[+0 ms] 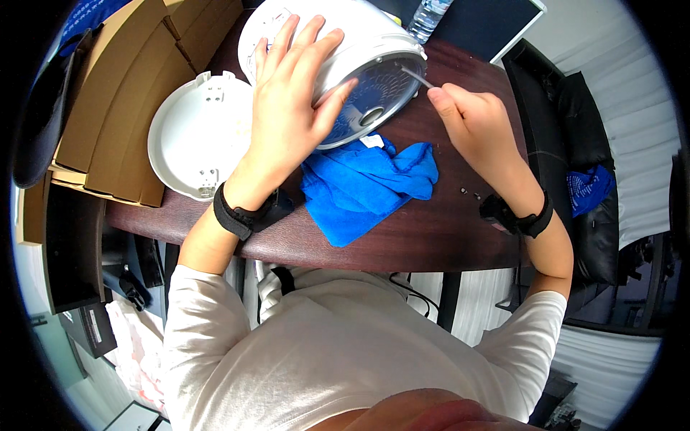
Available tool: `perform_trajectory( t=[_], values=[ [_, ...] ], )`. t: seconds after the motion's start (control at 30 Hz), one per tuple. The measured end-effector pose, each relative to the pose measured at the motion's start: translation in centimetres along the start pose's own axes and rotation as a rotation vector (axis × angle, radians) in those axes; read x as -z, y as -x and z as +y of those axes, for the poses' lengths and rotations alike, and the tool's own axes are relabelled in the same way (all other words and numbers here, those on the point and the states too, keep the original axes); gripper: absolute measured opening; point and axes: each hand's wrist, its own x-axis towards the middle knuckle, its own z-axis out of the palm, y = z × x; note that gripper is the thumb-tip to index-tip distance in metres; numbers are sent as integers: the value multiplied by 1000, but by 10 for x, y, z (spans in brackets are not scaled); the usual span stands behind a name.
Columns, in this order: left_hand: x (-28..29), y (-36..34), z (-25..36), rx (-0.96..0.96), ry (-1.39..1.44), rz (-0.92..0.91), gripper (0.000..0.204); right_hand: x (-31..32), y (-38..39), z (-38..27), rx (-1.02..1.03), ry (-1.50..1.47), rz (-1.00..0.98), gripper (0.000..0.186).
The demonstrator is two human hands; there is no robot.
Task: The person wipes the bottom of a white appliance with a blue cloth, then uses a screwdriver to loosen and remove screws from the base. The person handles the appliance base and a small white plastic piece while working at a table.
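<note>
From the head view, our left hand [287, 104] is spread on the white appliance [366, 44], fingers apart, bracing rather than gripping. The appliance lies tipped over on the brown table [460, 233], just behind a crumpled blue cloth [363, 185]. Our right hand [476, 122]'s closed around a thin metal tool [418, 77], tip at the appliance's dark round face; can't tell if it's touching.

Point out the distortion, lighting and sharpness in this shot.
In the head view, fisheye distortion bends the cardboard boxes near the left, inside a black rim; in the same view, the white lid is bright with little shading, while the black sofa shows little detail in its darkest parts; there too, the right hand and blue cloth look reasonably sharp.
</note>
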Motion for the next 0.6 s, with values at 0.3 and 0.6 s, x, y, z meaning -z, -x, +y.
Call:
perform_trajectory(
  t=[0.3,0.6],
  values=[
    [-1,0,0,5,-5,-6,50,-3,-7,-8,78,222,61,36],
    [-2,-1,-1,-21,3,8,50,1,-7,-23,83,527,83,38]
  ],
)
